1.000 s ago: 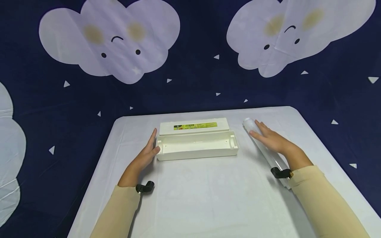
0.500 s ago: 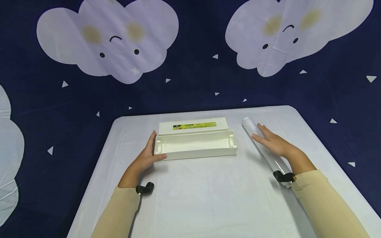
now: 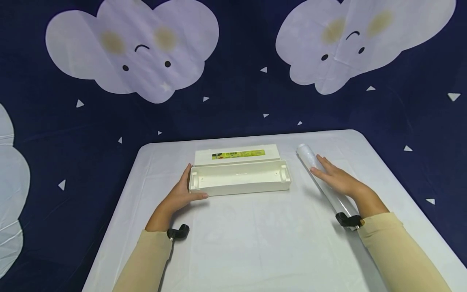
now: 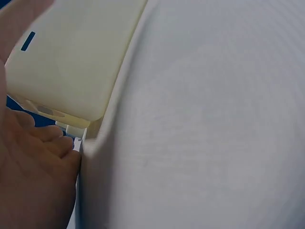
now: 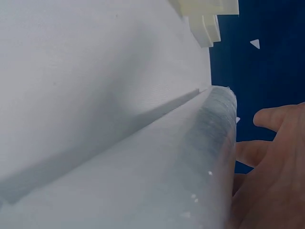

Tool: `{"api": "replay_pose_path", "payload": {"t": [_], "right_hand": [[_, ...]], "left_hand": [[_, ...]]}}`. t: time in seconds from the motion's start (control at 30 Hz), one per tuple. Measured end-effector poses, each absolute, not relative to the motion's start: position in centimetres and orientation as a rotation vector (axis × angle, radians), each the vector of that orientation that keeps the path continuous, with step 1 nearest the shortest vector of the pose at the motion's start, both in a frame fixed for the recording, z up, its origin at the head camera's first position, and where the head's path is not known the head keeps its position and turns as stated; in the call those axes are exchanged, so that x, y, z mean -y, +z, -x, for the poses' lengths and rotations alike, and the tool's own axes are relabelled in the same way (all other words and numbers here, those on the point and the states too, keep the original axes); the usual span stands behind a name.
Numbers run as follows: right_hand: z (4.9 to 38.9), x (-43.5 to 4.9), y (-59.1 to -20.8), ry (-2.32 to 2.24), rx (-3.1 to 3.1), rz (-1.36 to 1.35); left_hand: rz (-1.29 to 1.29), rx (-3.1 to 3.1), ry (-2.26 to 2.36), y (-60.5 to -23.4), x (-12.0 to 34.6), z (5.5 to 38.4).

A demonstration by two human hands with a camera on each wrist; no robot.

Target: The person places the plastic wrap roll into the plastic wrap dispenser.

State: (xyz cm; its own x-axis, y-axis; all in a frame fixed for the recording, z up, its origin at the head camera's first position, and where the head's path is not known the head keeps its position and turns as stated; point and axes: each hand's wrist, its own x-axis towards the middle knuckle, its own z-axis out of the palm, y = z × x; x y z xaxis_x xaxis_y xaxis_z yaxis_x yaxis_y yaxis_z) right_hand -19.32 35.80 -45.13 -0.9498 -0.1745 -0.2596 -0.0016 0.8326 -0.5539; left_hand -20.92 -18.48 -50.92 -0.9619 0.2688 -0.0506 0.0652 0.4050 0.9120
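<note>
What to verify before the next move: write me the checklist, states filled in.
1. White box open: ok, its lid lies back behind the opening.
2. Left hand at the box's left end: ok, thumb at the front.
3. Right hand at the shiny roll: ok.
4. Roll firmly held: cannot tell, pressure does not show.
5. Roll lined up with the box: not ok, it lies slanted to the right.
6. Roll inside the box: not ok, it is outside.

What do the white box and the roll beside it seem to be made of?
The box looks like moulded plastic, satin-finished: smooth, thin walls and rounded corners. The roll seems wound in translucent plastic film: glossy, with bright streaks and wrinkles near its end. What lies inside is unclear.
</note>
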Motion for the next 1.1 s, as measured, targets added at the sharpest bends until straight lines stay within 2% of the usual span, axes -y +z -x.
{"api": "replay_pose_path", "payload": {"t": [0.4, 1.1], "right_hand": [[18.7, -36.1, -45.7, -0.856, -2.713, 0.141], [18.2, -36.8, -46.3, -0.888, -2.696, 0.125]], "left_hand": [[-0.234, -2.5, 1.555, -51.3, 18.6, 21.7], [-0.288, -2.433, 1.616, -51.2, 18.9, 22.5]]}}
